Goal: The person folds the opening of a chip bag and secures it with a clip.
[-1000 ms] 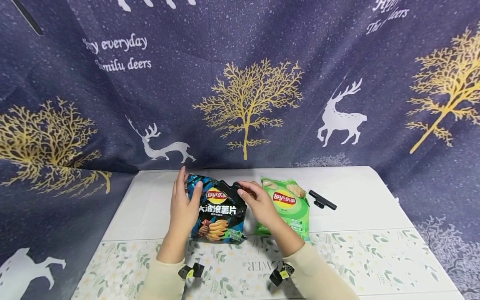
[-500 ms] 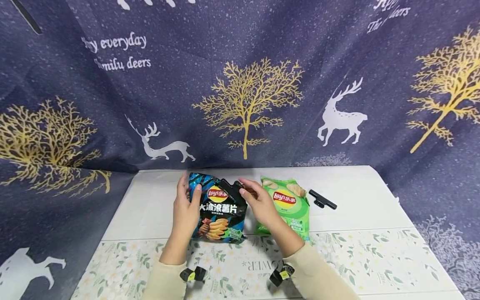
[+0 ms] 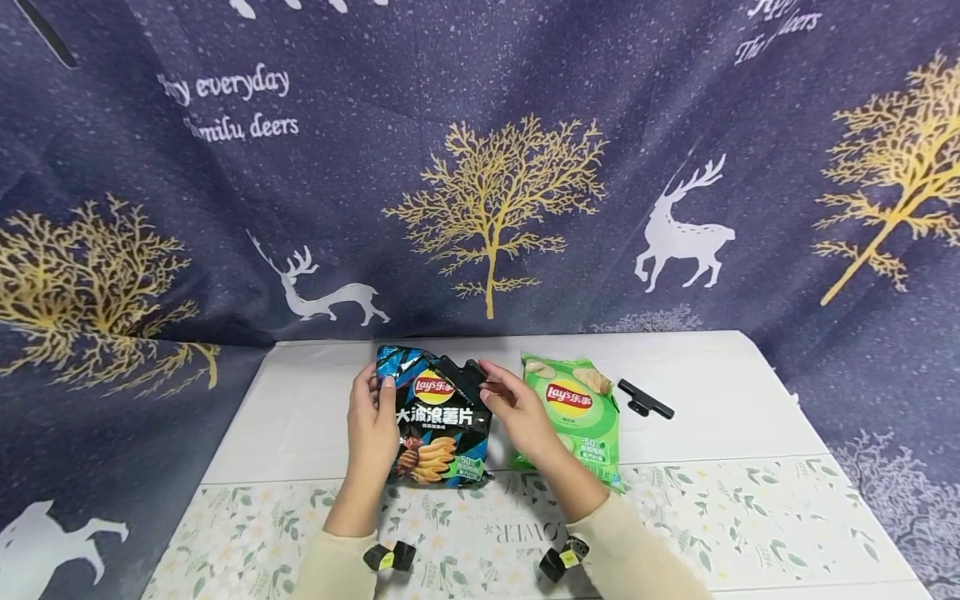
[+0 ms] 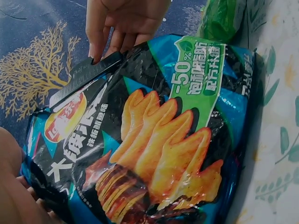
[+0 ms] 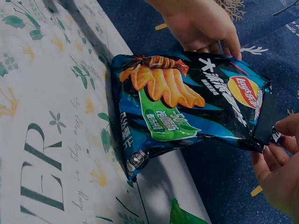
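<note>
A black and blue bag of chips stands tilted near the middle of the table. My left hand holds its left side, thumb on the front and fingers behind. Across the bag's upper right corner sits a black bag clip, whose handle my right hand pinches. From the right wrist, the clip's long bar lies over the bag's top edge, and the thumb and fingers of the right hand meet at its handle. The left wrist view shows the bag's printed front up close.
A green bag of chips lies just right of the black one, partly behind the right forearm. Farther right is a second black clip. A dark printed curtain hangs behind the white and floral table.
My left hand has slid slightly lower along the bag's side, and its raised fingers have come down behind the edge. The right hand stays at the clip, its fingertips shifting slightly.
</note>
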Motion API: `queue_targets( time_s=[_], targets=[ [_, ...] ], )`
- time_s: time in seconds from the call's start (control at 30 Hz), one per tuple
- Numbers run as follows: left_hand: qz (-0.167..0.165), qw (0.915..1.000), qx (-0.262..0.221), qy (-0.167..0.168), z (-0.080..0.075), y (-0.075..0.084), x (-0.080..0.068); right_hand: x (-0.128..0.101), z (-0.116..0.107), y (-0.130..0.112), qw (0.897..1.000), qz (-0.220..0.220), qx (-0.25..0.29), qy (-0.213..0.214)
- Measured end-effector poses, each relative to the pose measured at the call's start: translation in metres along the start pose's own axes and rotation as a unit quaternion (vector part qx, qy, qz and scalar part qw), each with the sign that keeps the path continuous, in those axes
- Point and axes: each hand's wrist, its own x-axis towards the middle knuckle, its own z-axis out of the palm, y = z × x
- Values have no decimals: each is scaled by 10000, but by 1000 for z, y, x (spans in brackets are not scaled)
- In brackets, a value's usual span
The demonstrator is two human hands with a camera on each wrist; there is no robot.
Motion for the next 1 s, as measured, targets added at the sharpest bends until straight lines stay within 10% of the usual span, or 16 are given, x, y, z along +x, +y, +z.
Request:
queue_targets(
  time_s=[1.0],
  targets=[
    [-80,9987,-303,410,10,-15,3,-9,10,21,9973,736,-45,8]
  ],
)
